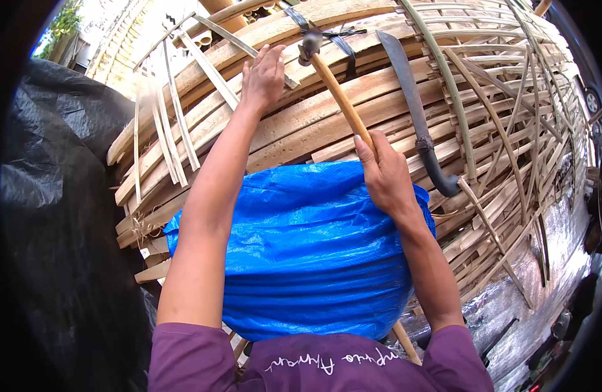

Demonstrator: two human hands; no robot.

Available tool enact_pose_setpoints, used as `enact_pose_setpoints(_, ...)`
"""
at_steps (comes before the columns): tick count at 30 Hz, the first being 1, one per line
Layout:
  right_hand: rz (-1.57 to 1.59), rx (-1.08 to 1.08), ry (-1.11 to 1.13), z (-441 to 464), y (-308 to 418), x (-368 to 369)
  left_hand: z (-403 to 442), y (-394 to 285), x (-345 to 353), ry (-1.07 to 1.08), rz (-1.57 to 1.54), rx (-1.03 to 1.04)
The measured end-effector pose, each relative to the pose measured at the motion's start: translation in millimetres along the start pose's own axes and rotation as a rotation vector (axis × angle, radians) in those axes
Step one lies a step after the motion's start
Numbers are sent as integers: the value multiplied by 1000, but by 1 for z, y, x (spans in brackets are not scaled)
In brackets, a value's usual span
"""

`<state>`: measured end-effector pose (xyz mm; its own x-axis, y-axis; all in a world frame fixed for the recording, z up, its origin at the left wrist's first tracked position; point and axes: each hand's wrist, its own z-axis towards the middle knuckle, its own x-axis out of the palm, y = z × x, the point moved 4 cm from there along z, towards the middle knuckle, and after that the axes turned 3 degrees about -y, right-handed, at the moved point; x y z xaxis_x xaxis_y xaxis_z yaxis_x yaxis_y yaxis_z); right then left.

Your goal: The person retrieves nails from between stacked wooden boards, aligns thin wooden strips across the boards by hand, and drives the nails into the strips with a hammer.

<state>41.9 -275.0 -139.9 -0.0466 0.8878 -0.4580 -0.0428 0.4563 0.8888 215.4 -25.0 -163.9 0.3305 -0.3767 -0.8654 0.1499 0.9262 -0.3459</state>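
My right hand (384,171) is wrapped round the wooden handle of a hammer (343,98). The hammer's head is raised toward the far side, above wooden planks. My left hand (264,77) lies over a thin bamboo strip (230,38), its fingers stretched out; the strip's near end shows just past the palm. Whether something small sits under the fingertips is hidden. To the right of the hammer a machete (409,91) with a dark curved handle rests on the wood. Black strapping (340,44) is tied round the planks behind the hammer head.
A blue tarp (314,255) covers the area before my body. Several loose strips (170,117) stick out at the left, near black sheeting (53,196). Woven bamboo slats (503,124) spread across the right, above silvery sheeting (555,242). A car wheel (592,99) shows at the far right.
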Motion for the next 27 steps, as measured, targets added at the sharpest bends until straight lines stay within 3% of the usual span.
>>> enact_pose_setpoints(7,-148,-141,3,2,1,12,4,8,6,27,74,108)
enact_pose_setpoints(10,-68,-125,21,1,16,9,2,3,4,43,23,-2)
enact_pose_setpoints(12,11,-73,51,-1,29,6,4,9,8,121,159,-12)
enact_pose_setpoints(14,25,-66,27,-1,31,6,-3,-8,-6,75,42,-29)
enact_pose_setpoints(15,-18,-162,-35,1,20,12,-3,-3,-1,62,62,-28)
enact_pose_setpoints(18,-218,-117,-5,6,9,12,0,-2,0,64,58,-23)
enact_pose_setpoints(24,28,-92,-23,3,33,11,-2,2,2,53,67,-21)
enact_pose_setpoints(26,-33,-209,-48,4,19,19,-2,-1,2,49,70,-40)
enact_pose_setpoints(27,-158,-161,-16,7,12,21,-1,1,3,61,79,-35)
